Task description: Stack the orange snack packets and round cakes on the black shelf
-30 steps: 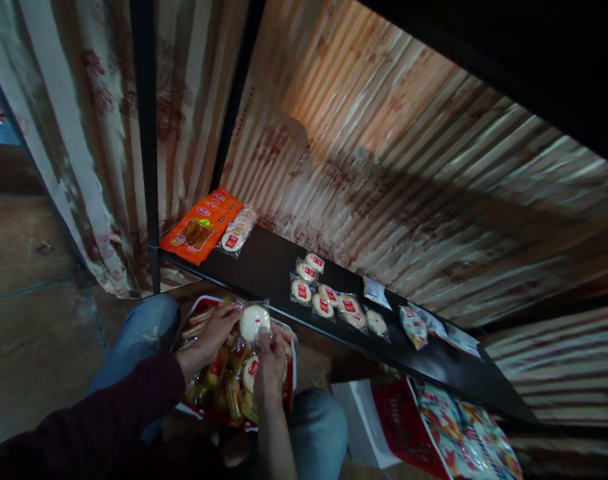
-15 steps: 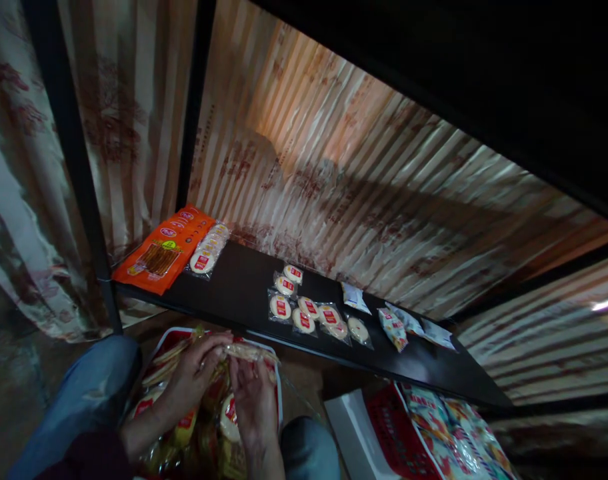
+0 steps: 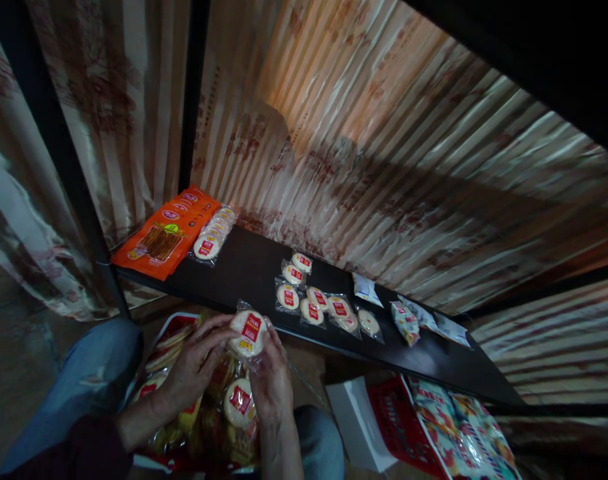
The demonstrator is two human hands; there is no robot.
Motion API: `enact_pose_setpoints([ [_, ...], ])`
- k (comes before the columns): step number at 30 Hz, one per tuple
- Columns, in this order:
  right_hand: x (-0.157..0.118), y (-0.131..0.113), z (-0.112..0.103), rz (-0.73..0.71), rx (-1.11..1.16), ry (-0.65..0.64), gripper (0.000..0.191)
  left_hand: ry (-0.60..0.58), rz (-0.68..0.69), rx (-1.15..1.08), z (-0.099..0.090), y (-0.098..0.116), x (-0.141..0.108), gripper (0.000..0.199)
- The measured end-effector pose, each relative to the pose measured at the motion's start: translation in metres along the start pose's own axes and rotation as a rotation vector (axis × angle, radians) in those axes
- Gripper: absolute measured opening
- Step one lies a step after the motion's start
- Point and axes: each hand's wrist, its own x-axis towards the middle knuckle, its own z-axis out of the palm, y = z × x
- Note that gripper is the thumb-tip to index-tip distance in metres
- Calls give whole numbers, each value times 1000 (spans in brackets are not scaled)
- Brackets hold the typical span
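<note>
- Over a basket [image 3: 178,321], left hand [image 3: 199,360] and right hand [image 3: 274,373] pinch a cracker [image 3: 248,333] by opposite edges, fingers closed to its width.
- Just beyond the grip, a shelf [image 3: 241,270] bears packets [image 3: 365,289].

Wrapper [image 3: 249,337] on the round snack [image 3: 240,325] is thin clear plastic, crinkly and pretty shiny. The orange pouch [image 3: 167,233] looks like smooth glossy plastic too. Shelf [image 3: 251,272] is smooth with a soft sheen, can't tell if it's metal or coated board. Curtain [image 3: 264,150] reads as rippled cloth, kinda satiny where light hits. Jeans [image 3: 101,360] are matt denim, and the carton flap [image 3: 359,423] looks like matt cardboard.
</note>
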Motion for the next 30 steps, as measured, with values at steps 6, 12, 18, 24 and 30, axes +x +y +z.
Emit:
enact_pose_setpoints([
  [6, 1, 6, 5, -3, 23, 31, 34, 121, -183, -184, -1, -12, 11, 28],
  [12, -12, 11, 12, 36, 18, 7, 56, 104, -459, -480, -11, -8, 29, 23],
  [18, -19, 21, 13, 94, 39, -55, 76, -38, -569, -589, -25, -5, 45, 12],
  [24, -18, 27, 12, 148, 8, -90, 45, -256, -619, -589, -38, -11, 60, 6],
  [30, -11, 31, 13, 112, -158, -138, 31, -440, -544, -506, -48, -14, 71, 7],
])
